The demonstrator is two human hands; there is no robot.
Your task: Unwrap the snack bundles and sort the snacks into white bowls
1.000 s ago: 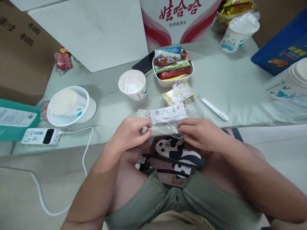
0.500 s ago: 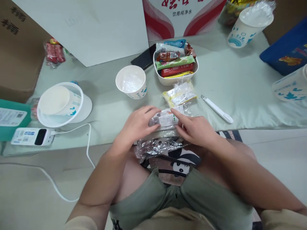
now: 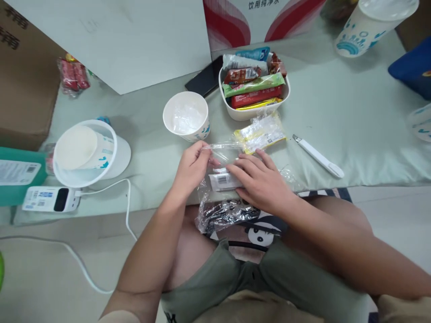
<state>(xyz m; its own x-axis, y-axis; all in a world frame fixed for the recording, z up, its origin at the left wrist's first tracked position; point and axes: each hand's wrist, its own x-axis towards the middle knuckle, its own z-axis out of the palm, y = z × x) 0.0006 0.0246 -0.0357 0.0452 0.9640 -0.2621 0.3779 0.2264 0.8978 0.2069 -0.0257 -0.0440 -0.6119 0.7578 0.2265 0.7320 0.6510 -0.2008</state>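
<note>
Clear plastic film lies around a small white packet with a barcode, at the table's front edge. My left hand pinches the upper left edge of the film between thumb and fingers. With its fingers stretched out, my right hand rests over the packet's right part and hides it. The film's crumpled lower end hangs over the edge above my lap. A yellow and clear wrapped pack lies just beyond my right fingers, and a white paper cup with clear plastic inside stands beyond my left hand.
A white utility knife lies at the right, its blade tip showing. Behind are a white tub of wrapped snacks and a black phone. At left stand a white bucket holding a paper cup and a power bank with a cable.
My left hand has gone from the packet's left end to gripping the film, lifting its edge. My right fingers have spread flat over the packet. The view has shifted slightly.
</note>
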